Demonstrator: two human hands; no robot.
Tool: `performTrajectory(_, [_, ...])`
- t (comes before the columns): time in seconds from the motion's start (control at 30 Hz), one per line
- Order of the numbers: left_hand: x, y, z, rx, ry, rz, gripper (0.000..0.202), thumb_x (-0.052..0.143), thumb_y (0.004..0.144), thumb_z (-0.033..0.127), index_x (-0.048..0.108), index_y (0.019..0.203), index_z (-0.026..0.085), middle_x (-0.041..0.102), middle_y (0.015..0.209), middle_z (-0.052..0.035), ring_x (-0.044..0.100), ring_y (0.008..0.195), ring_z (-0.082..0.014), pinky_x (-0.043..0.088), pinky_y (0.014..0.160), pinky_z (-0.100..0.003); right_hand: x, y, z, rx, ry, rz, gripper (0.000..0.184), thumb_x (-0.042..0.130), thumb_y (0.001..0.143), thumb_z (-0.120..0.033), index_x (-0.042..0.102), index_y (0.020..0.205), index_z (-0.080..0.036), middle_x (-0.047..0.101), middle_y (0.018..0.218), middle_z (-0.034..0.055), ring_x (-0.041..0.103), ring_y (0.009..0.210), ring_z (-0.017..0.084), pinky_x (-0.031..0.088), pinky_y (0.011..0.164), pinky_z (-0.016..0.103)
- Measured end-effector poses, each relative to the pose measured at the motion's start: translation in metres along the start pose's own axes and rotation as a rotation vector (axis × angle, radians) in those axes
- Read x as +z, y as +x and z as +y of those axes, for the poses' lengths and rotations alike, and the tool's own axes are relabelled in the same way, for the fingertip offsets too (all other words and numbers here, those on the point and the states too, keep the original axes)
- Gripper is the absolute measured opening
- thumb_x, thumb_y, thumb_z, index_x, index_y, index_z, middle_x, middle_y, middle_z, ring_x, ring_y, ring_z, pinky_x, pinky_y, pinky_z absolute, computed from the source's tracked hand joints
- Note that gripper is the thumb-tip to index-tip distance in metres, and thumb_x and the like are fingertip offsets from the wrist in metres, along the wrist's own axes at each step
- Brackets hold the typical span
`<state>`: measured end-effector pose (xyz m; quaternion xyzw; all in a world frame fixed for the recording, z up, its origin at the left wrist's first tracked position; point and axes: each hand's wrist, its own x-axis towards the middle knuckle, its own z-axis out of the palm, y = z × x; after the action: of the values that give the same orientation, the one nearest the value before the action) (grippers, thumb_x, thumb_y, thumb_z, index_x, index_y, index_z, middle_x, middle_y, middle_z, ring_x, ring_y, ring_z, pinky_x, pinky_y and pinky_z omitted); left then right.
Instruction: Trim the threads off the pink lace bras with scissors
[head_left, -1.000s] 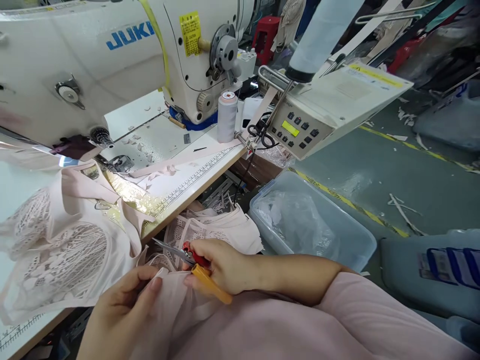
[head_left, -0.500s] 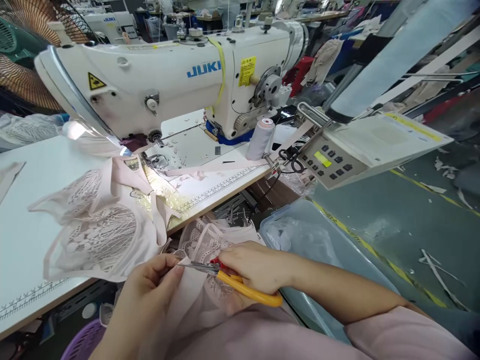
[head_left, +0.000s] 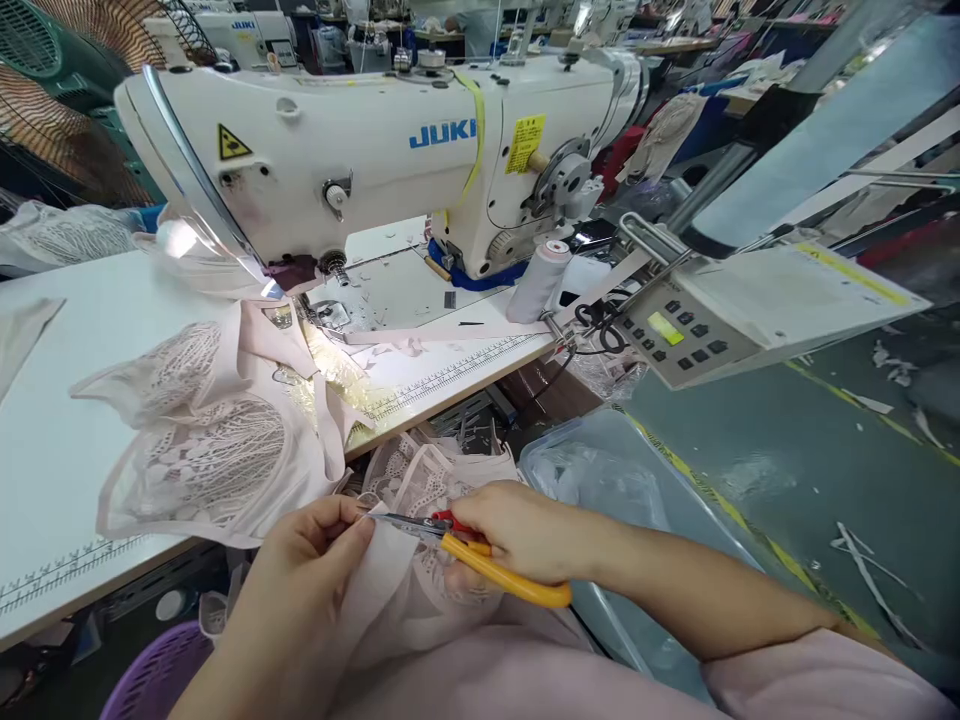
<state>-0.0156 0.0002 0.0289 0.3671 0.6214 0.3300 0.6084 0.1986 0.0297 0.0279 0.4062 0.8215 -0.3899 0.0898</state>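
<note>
Closed around the yellow-handled scissors (head_left: 510,580), my right hand (head_left: 517,530) is low in the middle of the head view. The blades point left and reach the edge of a pale pink lace bra (head_left: 431,480) in my lap. My left hand (head_left: 315,560) pinches the edge of that bra beside the blade tips. Its thumb and forefinger are pressed together, and the exact bit of fabric between them is partly hidden. Another pale pink lace bra (head_left: 217,460) lies on the table, reaching to the sewing machine's needle area.
A white JUKI sewing machine (head_left: 375,140) stands on the white table (head_left: 45,400). A thread cone (head_left: 540,280) and a control box (head_left: 690,330) are at its right. Below are a clear plastic bin (head_left: 697,560) and a purple basket (head_left: 157,680). A fan (head_left: 67,130) stands far left.
The camera view has shifted, so the machine and table appear further right and slightly higher. Both hands keep their grip, the scissors staying at the fabric's edge.
</note>
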Motion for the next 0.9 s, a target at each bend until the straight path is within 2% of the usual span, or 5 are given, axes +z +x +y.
performTrajectory(0.17, [-0.002, 0.0, -0.001, 0.034, 0.043, -0.018, 0.024, 0.07, 0.067, 0.038, 0.061, 0.061, 0.017, 0.048, 0.049, 0.0051, 0.037, 0.045, -0.0061, 0.028, 0.043, -0.017, 0.011, 0.005, 0.01, -0.027, 0.125, 0.117, 0.042, 0.061, 0.078, -0.051, 0.041, 0.06, -0.018, 0.044, 0.058, -0.0021, 0.037, 0.053, 0.01, 0.026, 0.049, 0.022])
performTrajectory(0.4, [0.002, -0.004, 0.005, 0.02, 0.072, -0.01, 0.025, 0.071, 0.065, 0.039, 0.061, 0.063, 0.016, 0.052, 0.051, 0.005, 0.04, 0.044, -0.0058, 0.029, 0.042, -0.016, 0.013, 0.011, 0.001, -0.196, 0.41, 0.529, 0.056, 0.067, 0.066, -0.058, 0.027, 0.056, -0.021, 0.037, 0.056, -0.0056, 0.03, 0.051, 0.008, 0.026, 0.047, 0.021])
performTrajectory(0.63, [-0.005, -0.004, 0.002, 0.21, 0.314, 0.021, 0.017, 0.063, 0.073, 0.035, 0.064, 0.067, 0.019, 0.058, 0.054, 0.0034, 0.047, 0.046, -0.0099, 0.037, 0.046, -0.02, 0.019, 0.023, -0.019, -0.296, 0.356, 0.432, 0.041, 0.071, 0.063, -0.022, 0.03, 0.057, -0.02, 0.04, 0.059, -0.0065, 0.033, 0.054, 0.008, 0.029, 0.051, 0.02])
performTrajectory(0.77, [-0.007, -0.003, -0.013, 0.652, 0.653, 0.133, 0.029, 0.057, 0.081, 0.035, 0.062, 0.106, 0.021, 0.069, 0.098, -0.008, 0.064, 0.086, -0.024, 0.052, 0.074, -0.035, 0.017, 0.027, -0.022, -0.303, 0.327, 0.501, 0.035, 0.063, 0.066, -0.019, 0.029, 0.059, -0.02, 0.038, 0.058, -0.0062, 0.032, 0.054, 0.009, 0.027, 0.051, 0.021])
performTrajectory(0.9, [-0.018, -0.014, -0.033, 1.09, 1.053, 0.339, 0.085, 0.062, 0.079, 0.033, 0.014, 0.149, 0.02, 0.045, 0.139, -0.0196, 0.049, 0.12, -0.0361, 0.044, 0.095, -0.054, -0.001, 0.017, -0.034, -0.475, 0.484, 0.716, 0.024, 0.053, 0.072, -0.02, 0.031, 0.063, -0.021, 0.037, 0.058, -0.006, 0.033, 0.052, 0.009, 0.03, 0.05, 0.022])
